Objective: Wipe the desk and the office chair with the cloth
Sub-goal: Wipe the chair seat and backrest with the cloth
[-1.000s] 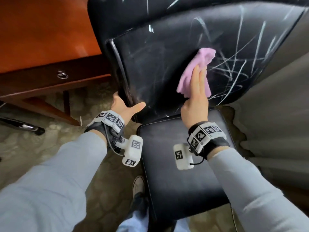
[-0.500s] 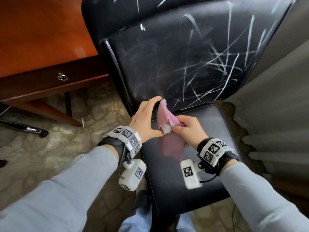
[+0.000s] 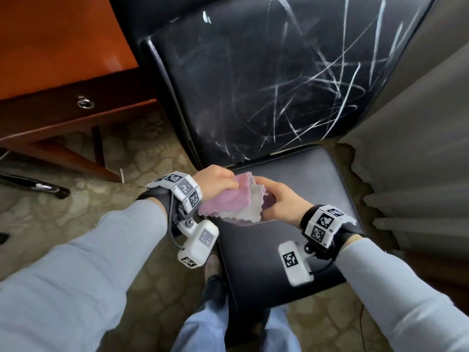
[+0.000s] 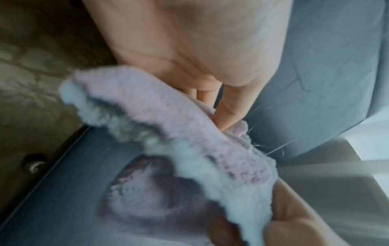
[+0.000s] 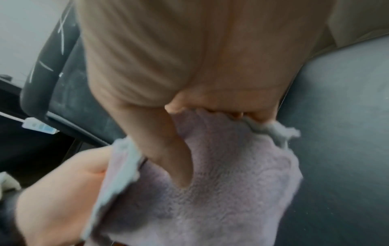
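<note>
Both hands hold the pink cloth point(image 3: 229, 201) with a whitish underside just above the front left of the black chair seat point(image 3: 299, 184). My left hand point(image 3: 215, 182) grips the cloth's left edge point(image 4: 160, 119) from above. My right hand point(image 3: 278, 199) pinches its right edge point(image 5: 221, 183), thumb on top. The chair's black backrest point(image 3: 266, 72) rises behind, covered in white chalk-like scribbles, heaviest on its right half. The reddish wooden desk point(image 3: 58, 41) stands at the upper left.
A desk drawer with a ring pull point(image 3: 85, 102) faces me at the left. Patterned carpet point(image 3: 142, 146) lies under the desk and chair. Grey curtain folds point(image 3: 418, 148) hang close on the right. A dark chair-base leg point(image 3: 38, 186) lies on the floor at far left.
My right hand brought the cloth down off the backrest to above the seat. My left hand left the backrest's edge and took hold of the cloth, which is now spread between both hands.
</note>
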